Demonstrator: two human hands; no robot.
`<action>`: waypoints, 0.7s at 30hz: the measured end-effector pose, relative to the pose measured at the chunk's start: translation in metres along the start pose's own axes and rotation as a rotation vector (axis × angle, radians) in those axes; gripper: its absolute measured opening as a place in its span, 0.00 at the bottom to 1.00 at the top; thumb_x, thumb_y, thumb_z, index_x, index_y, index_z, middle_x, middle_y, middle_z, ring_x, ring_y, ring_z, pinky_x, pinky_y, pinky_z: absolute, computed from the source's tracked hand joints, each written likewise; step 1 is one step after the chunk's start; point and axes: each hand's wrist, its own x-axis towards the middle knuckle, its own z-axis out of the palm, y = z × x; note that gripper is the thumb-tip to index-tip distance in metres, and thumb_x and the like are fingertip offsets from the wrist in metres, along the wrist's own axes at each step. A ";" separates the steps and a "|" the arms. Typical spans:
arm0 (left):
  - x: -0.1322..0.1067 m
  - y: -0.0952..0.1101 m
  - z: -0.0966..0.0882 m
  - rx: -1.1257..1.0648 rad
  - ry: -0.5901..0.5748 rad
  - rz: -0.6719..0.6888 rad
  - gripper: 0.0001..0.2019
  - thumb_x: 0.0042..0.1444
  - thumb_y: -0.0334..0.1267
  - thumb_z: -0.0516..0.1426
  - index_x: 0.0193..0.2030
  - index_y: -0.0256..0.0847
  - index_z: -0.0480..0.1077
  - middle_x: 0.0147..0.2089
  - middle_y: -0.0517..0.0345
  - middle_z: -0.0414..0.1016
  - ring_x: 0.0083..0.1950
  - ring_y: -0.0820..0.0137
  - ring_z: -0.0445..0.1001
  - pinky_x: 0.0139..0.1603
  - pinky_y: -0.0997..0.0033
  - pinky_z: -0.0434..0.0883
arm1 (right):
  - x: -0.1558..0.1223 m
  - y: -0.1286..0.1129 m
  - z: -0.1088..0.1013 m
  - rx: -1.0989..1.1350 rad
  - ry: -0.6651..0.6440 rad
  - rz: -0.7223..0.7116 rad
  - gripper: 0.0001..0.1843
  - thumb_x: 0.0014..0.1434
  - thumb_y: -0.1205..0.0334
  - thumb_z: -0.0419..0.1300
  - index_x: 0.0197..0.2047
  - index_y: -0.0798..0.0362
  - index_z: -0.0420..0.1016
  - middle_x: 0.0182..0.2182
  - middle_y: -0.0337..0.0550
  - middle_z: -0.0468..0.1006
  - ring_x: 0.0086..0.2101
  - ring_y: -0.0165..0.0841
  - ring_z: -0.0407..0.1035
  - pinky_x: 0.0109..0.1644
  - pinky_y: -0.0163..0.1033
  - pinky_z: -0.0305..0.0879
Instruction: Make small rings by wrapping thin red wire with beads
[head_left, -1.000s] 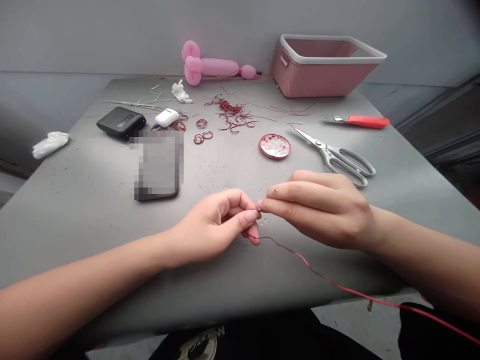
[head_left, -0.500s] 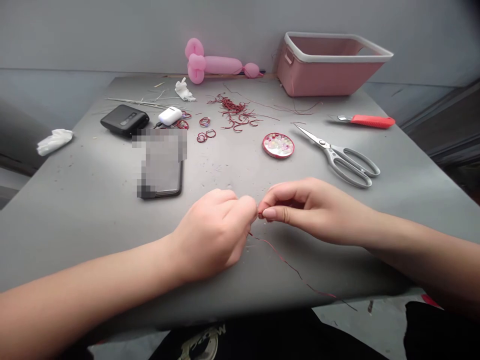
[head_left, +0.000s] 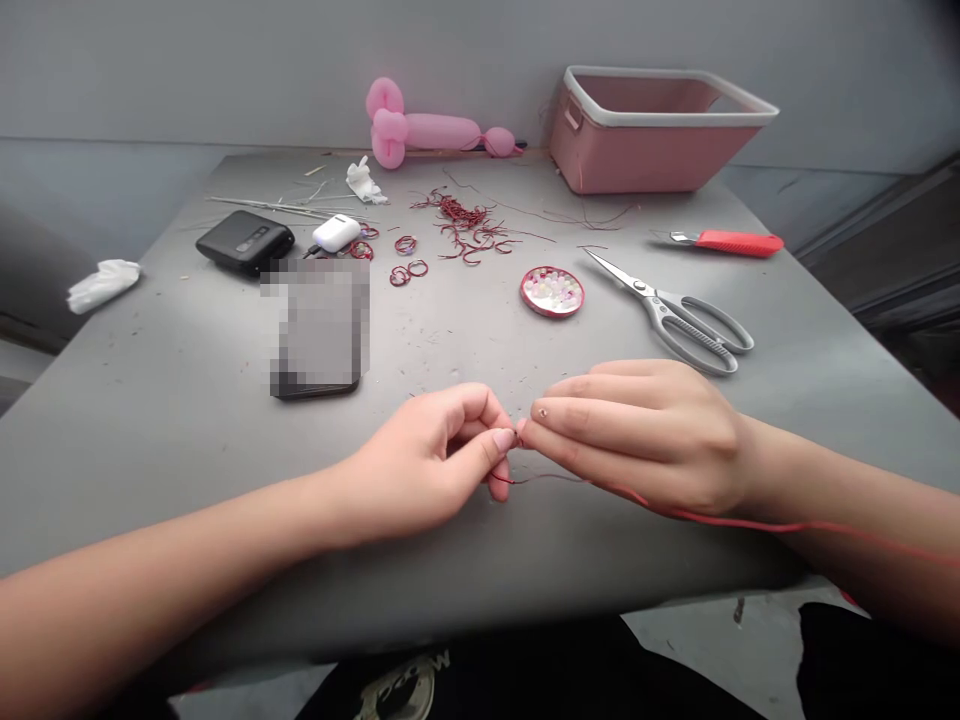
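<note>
Near the table's front, my left hand (head_left: 431,460) pinches thin red wire between thumb and forefinger. My right hand (head_left: 652,430) meets it fingertip to fingertip, its fingers closed on the same small piece; most of that piece is hidden. A long tail of red wire (head_left: 780,525) runs from beneath my left fingers, past my right hand and along the right forearm. Beyond the hands lies a round red-rimmed dish (head_left: 553,292) of pale and pink beads. Several red wire rings (head_left: 409,270) lie farther left, behind them a tangled pile of short red wires (head_left: 465,215).
Grey-handled scissors (head_left: 675,315) and a red utility knife (head_left: 735,243) lie at right. At left are a phone (head_left: 319,385), a black device (head_left: 244,240), a white earbud case (head_left: 337,232) and crumpled tissue (head_left: 103,285). A pink bin (head_left: 630,155) and pink balloon (head_left: 442,131) stand behind.
My left hand has rolled so its thumb shows, and my right hand has turned back-up. The wire tail, earlier hanging toward the table's front edge, now stretches right along the forearm.
</note>
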 end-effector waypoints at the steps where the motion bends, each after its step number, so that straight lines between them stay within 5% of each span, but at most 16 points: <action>1: -0.001 -0.001 0.001 0.105 0.031 0.055 0.07 0.63 0.36 0.51 0.33 0.40 0.64 0.28 0.62 0.74 0.30 0.74 0.72 0.32 0.74 0.67 | -0.001 -0.001 0.002 0.027 -0.033 0.035 0.11 0.68 0.69 0.52 0.36 0.50 0.72 0.29 0.39 0.76 0.30 0.29 0.70 0.33 0.37 0.64; 6: -0.004 -0.009 0.009 0.558 0.193 0.384 0.09 0.61 0.28 0.50 0.30 0.38 0.63 0.26 0.61 0.70 0.26 0.74 0.66 0.28 0.73 0.64 | 0.001 -0.004 0.009 0.304 -0.134 0.232 0.11 0.67 0.69 0.50 0.35 0.56 0.72 0.30 0.45 0.74 0.29 0.29 0.66 0.32 0.36 0.62; 10: -0.005 -0.014 0.012 0.865 0.325 0.638 0.10 0.60 0.26 0.50 0.28 0.35 0.67 0.24 0.57 0.69 0.25 0.70 0.63 0.27 0.67 0.62 | 0.010 -0.002 0.004 0.801 -0.255 0.574 0.11 0.66 0.62 0.53 0.32 0.56 0.70 0.29 0.41 0.70 0.30 0.27 0.63 0.34 0.34 0.61; 15: -0.006 -0.016 0.012 0.986 0.428 0.753 0.10 0.58 0.25 0.52 0.27 0.35 0.68 0.22 0.57 0.69 0.24 0.70 0.61 0.26 0.66 0.59 | 0.015 0.005 0.003 1.328 -0.530 0.992 0.14 0.62 0.53 0.58 0.30 0.55 0.70 0.24 0.35 0.64 0.26 0.25 0.57 0.29 0.33 0.54; 21: -0.004 -0.019 0.014 1.103 0.502 0.905 0.10 0.58 0.25 0.54 0.27 0.38 0.66 0.21 0.60 0.68 0.25 0.70 0.64 0.27 0.67 0.58 | 0.010 0.005 0.013 1.643 -0.560 1.202 0.12 0.58 0.60 0.58 0.25 0.56 0.67 0.20 0.35 0.64 0.22 0.24 0.57 0.26 0.32 0.51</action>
